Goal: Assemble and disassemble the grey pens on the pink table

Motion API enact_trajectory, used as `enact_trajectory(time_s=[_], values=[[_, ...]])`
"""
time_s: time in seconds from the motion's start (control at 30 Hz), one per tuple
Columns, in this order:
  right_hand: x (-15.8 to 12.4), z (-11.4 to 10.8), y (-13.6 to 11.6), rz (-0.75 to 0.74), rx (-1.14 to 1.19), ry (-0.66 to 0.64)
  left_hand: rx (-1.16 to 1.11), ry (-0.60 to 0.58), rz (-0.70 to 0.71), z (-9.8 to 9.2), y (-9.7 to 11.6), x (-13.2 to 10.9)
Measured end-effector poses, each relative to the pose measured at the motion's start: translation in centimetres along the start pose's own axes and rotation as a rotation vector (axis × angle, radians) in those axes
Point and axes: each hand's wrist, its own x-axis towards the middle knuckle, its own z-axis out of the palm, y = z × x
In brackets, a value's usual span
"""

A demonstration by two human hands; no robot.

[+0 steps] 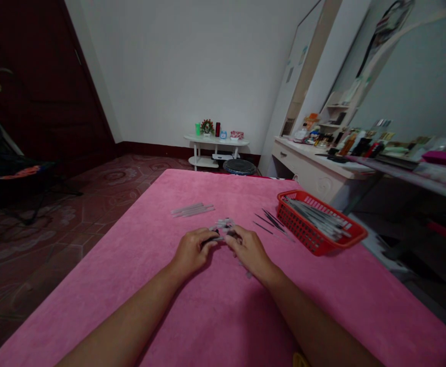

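Observation:
My left hand is closed, thumb and fingers pinched round a slim grey stick whose end pokes out toward the right. Close beside it, my right hand is closed too, its fingertips nearly meeting the left ones; what they hold is mostly hidden. Just beyond the fingertips lies a small pile of short grey pieces. Several pale grey sticks rest side by side farther off to the left. On the right, several thin dark rods lie on the pink cloth.
A red plastic basket full of long grey sticks stands at the right. Farther right is a dresser crowded with bottles. A small white table and a dark round stool are beyond the pink surface. A folding chair stands left.

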Motion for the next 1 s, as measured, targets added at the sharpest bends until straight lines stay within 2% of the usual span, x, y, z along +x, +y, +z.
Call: enact_trajectory(time_s=[0.23,0.4,0.57,0.73,0.9,1.0], values=[[-0.11,-0.05,-0.01,0.027,-0.094,-0.023,-0.044,-0.022,0.029,-0.03,0.43,0.06],[0.00,-0.19,0.11,-0.034,-0.068,0.038,-0.021,0.011,0.009,-0.13,0.29,0.06],[-0.01,-0.12,0.25,-0.017,-0.103,-0.012,-0.041,-0.006,0.034,0.01,0.04,-0.04],[-0.04,-0.17,0.12,-0.058,-0.087,0.050,-0.064,0.000,0.020,0.07,0.12,0.02],[-0.03,-0.29,0.00,-0.005,-0.118,0.008,-0.077,-0.004,0.040,0.10,0.20,0.00],[-0.03,-0.35,-0.16,-0.028,-0.093,0.054,-0.074,0.017,0.028,0.09,0.20,0.00]])
